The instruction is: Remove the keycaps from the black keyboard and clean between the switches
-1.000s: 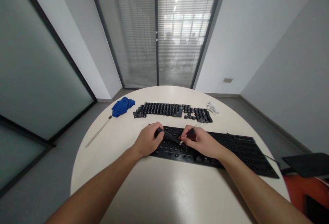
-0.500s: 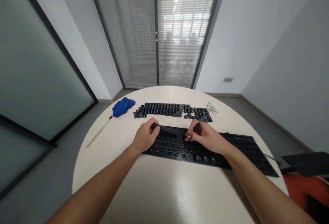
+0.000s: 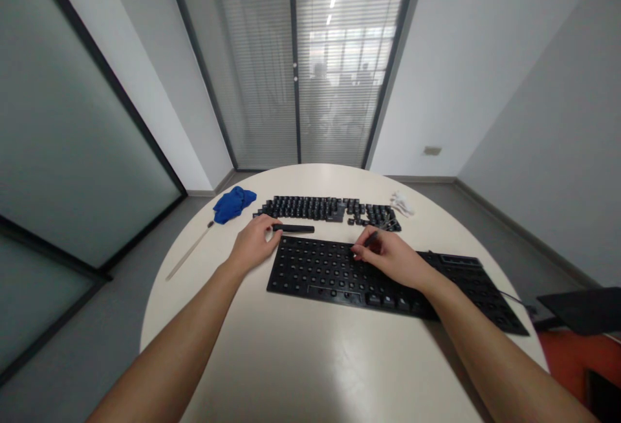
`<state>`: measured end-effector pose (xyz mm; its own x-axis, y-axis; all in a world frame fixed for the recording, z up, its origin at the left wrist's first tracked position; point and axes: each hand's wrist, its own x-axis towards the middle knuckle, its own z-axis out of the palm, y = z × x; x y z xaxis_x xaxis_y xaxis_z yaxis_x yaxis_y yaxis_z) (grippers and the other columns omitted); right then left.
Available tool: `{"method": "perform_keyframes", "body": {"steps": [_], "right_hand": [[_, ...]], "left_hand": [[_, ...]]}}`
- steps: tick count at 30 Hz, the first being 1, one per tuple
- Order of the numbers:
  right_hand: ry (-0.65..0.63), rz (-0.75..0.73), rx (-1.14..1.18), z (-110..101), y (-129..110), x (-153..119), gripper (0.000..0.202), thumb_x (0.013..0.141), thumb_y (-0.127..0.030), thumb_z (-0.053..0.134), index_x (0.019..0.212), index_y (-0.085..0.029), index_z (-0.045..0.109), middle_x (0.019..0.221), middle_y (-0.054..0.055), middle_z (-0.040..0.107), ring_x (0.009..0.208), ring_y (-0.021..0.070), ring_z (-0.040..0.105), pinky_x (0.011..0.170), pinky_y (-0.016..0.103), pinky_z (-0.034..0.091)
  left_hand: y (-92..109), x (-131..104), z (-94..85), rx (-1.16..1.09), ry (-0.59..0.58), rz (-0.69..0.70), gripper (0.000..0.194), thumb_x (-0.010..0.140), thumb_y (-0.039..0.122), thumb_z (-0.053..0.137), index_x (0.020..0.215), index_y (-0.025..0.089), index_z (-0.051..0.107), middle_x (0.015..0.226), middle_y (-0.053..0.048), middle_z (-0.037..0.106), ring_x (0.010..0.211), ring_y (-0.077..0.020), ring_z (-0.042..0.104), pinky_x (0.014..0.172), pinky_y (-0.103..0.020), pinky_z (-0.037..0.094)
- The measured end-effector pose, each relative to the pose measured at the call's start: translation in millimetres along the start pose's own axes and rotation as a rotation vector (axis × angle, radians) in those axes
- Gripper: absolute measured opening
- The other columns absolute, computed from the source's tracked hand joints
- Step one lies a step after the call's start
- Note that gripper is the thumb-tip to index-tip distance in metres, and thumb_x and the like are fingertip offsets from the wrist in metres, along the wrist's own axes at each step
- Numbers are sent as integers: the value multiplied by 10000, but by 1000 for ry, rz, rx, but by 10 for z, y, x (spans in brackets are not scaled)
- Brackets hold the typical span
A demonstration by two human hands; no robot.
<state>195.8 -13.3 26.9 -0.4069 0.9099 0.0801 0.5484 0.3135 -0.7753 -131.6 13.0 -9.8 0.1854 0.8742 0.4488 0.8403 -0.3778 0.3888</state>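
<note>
A black keyboard (image 3: pixel 320 268) with most keycaps off lies across the table. My left hand (image 3: pixel 255 240) is beyond its left end, thumb and fingers pinched around one end of a slim black bar (image 3: pixel 295 229). The bar lies between the keyboard and the rows of loose black keycaps (image 3: pixel 305 208). Over the middle of the keyboard, my right hand (image 3: pixel 388 256) has its fingers closed on a short dark pen-like tool (image 3: pixel 371 238). The tool's lower tip is hidden by the fingers, so its exact kind is unclear.
A thin wire tool (image 3: pixel 388 222) lies on the keycaps at right, near a crumpled white tissue (image 3: pixel 402 204). At left are a blue cloth (image 3: pixel 233 204) and a long thin stick with a dark tip (image 3: pixel 189 251). The round table (image 3: pixel 272 358) has a curved edge; a cable (image 3: pixel 515 299) runs off right.
My left hand has moved left and away from me with the black bar, from above the keyboard to the table behind it. My right hand stays at about the same spot, its tool tilted differently.
</note>
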Motion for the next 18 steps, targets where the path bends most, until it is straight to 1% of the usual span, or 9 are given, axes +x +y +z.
{"method": "perform_keyframes", "body": {"steps": [4, 7, 10, 14, 18], "right_hand": [[-8, -2, -31, 4, 13, 2, 229, 908, -419, 581, 906, -192, 607, 757, 48, 706, 662, 189, 640, 584, 318, 444], [-10, -5, -35, 8, 14, 2, 228, 907, -423, 584, 903, -196, 610, 758, 47, 700, 662, 192, 635, 583, 321, 440], [-15, -2, -28, 12, 3, 2, 230, 907, -425, 585, 898, -196, 610, 756, 47, 697, 666, 194, 633, 587, 322, 439], [-20, 3, -32, 14, -8, 2, 226, 905, -419, 588, 893, -195, 609, 750, 45, 694, 659, 189, 624, 584, 316, 434], [-18, 8, -48, 9, -15, -2, 233, 904, -426, 587, 895, -195, 612, 742, 42, 691, 644, 185, 614, 573, 311, 423]], "left_hand": [[-77, 32, 48, 50, 5, 22, 236, 907, 291, 575, 1105, 227, 685, 1088, -57, 654, 1059, -244, 585, 919, -359, 480], [-90, 45, 51, 86, -9, 42, 258, 927, 291, 563, 1151, 229, 675, 1106, -62, 661, 1070, -250, 583, 912, -365, 485], [-82, 54, 29, 113, 2, 59, 274, 922, 279, 584, 1183, 231, 652, 1110, -60, 676, 1068, -254, 583, 902, -372, 485], [-71, 86, 4, 127, 15, 78, 220, 909, 260, 609, 1120, 224, 656, 1090, -54, 690, 1052, -256, 586, 895, -376, 484], [-71, 143, 27, 156, 48, 107, 179, 910, 248, 610, 1074, 215, 674, 1115, -63, 670, 1081, -264, 559, 940, -396, 468]]}}
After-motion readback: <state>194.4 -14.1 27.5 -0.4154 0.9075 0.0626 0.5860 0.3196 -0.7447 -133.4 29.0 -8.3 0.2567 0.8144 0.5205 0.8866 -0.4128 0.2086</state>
